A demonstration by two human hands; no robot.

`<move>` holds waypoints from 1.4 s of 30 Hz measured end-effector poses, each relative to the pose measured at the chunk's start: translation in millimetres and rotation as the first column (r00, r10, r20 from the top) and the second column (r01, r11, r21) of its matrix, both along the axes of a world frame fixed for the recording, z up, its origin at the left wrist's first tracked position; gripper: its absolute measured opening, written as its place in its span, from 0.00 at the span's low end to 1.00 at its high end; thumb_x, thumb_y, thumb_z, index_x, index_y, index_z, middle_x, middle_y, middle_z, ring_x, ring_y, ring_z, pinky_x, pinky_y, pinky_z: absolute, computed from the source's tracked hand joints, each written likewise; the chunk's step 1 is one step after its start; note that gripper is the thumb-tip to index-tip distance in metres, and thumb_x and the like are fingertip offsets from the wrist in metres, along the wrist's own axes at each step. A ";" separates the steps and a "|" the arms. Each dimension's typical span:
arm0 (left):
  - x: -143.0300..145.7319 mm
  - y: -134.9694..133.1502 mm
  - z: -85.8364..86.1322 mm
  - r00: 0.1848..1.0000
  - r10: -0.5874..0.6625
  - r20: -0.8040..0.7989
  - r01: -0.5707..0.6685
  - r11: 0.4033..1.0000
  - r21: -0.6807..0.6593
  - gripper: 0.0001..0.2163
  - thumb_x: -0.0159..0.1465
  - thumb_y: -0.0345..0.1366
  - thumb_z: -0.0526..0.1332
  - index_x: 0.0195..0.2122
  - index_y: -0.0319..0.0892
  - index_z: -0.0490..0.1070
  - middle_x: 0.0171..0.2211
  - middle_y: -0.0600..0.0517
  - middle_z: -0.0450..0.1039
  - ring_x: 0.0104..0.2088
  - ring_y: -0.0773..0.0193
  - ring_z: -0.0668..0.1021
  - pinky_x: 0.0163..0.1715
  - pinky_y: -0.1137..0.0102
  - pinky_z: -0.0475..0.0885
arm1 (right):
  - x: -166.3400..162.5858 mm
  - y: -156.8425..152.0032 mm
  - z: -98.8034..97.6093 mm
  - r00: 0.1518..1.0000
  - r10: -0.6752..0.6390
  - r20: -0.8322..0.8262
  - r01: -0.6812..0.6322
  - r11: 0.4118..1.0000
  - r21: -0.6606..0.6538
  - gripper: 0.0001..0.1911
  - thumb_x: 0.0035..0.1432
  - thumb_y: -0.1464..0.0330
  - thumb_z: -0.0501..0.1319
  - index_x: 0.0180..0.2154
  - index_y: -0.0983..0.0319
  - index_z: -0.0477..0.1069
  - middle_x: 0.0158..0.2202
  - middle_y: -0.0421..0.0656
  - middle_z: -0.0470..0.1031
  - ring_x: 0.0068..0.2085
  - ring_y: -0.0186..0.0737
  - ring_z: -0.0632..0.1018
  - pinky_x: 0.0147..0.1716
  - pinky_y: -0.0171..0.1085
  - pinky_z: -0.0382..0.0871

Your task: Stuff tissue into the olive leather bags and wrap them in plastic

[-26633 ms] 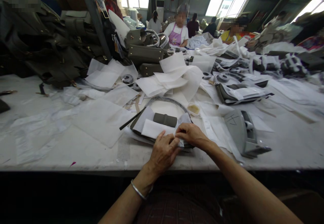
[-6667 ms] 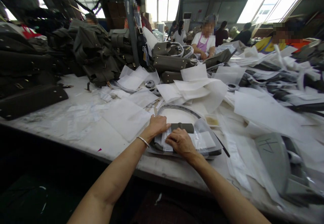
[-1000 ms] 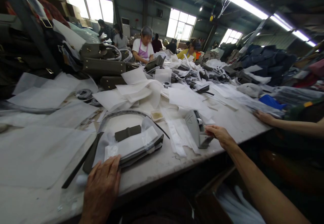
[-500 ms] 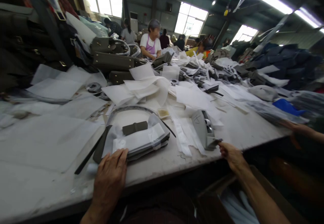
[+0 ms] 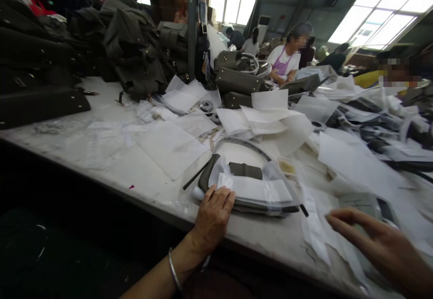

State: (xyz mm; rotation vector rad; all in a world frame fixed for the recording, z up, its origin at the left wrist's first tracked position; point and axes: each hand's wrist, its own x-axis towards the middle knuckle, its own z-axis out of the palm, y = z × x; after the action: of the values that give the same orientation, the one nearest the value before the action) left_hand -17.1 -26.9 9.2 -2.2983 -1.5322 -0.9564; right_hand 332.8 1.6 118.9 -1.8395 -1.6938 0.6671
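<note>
My left hand (image 5: 218,206) lies with fingers stretched out over the near left edge of a flat, folded dark olive bag (image 5: 208,172). White paper (image 5: 253,188) and clear plastic cover its front, and a small olive roll-shaped piece (image 5: 246,170) sits on top. A wrapped handle (image 5: 241,143) arches behind it. My right hand (image 5: 379,245), slightly blurred, is raised at the right with thumb and fingertips pinched together. Whatever is between them is too small to make out. Just behind that hand stands a grey tape dispenser (image 5: 358,202), partly hidden by it.
White sheets (image 5: 270,118) lie loosely across the table (image 5: 149,172). A small dish (image 5: 287,167) sits behind the bag. Olive bags (image 5: 135,55) are heaped at the back left by a post (image 5: 192,28). A co-worker in a purple apron (image 5: 280,62) works across the table.
The view has swung left. My right hand has come away from the tape dispenser's front, moving toward the bag. My left hand stays on the bag's near edge.
</note>
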 end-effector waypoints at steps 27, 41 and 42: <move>1.1 1.5 -7.1 0.995 -0.005 0.097 0.009 0.999 -0.041 0.17 0.71 0.29 0.46 0.55 0.36 0.68 0.51 0.45 0.74 0.57 0.59 0.71 0.65 0.58 0.55 | -275.8 148.9 -12.0 -0.223 0.617 0.755 -0.921 0.121 -0.371 0.10 0.51 0.60 0.71 0.29 0.59 0.77 0.30 0.44 0.80 0.40 0.47 0.75 0.56 0.47 0.53; 2.9 0.6 -12.3 0.998 0.017 0.054 -0.015 1.000 -0.027 0.16 0.69 0.29 0.48 0.55 0.38 0.68 0.49 0.46 0.74 0.55 0.60 0.72 0.63 0.58 0.58 | -228.2 136.6 -20.8 0.540 0.515 0.666 -0.794 0.573 0.201 0.08 0.64 0.64 0.61 0.34 0.59 0.76 0.37 0.44 0.79 0.42 0.44 0.75 0.55 0.45 0.59; 2.9 0.7 -12.3 0.998 0.017 0.055 -0.015 1.000 -0.028 0.17 0.70 0.29 0.48 0.56 0.38 0.67 0.49 0.46 0.74 0.55 0.60 0.72 0.64 0.58 0.57 | -225.8 127.6 -25.5 0.541 0.541 0.643 -0.794 0.581 0.179 0.09 0.65 0.64 0.59 0.35 0.58 0.77 0.39 0.43 0.80 0.43 0.44 0.75 0.57 0.46 0.57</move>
State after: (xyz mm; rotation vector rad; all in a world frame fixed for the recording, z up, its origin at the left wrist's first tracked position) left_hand -14.2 -26.2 -3.1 -2.2930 -1.5924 -1.0092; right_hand 106.9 129.1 93.4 -0.9770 -2.7286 -0.0416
